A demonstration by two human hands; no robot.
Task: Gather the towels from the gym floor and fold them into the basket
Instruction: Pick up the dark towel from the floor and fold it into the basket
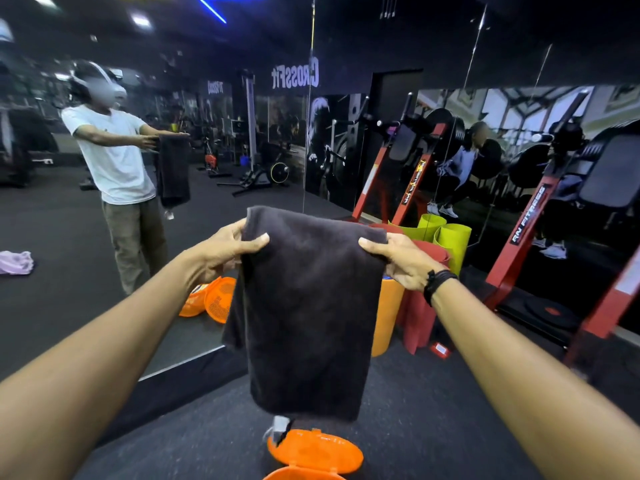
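Observation:
A dark brown towel (304,313) hangs doubled over in front of me at chest height. My left hand (225,252) pinches its top left corner, thumb in front. My right hand (403,259) pinches the top right corner the same way; a black band circles that wrist. Directly below the towel's hanging end stands the orange plastic basket (304,475), its hinged lid (317,452) flipped open toward the mirror. A bit of grey cloth (278,426) shows at the lid's far edge, mostly hidden by the towel.
A wall mirror (104,237) ahead reflects me, the towel, the basket and a pale pink cloth (15,262) on the dark floor. Rolled mats, orange (388,317), red (419,306) and lime green (450,240), stand right of the towel. A red weight machine frame (512,258) fills the right side.

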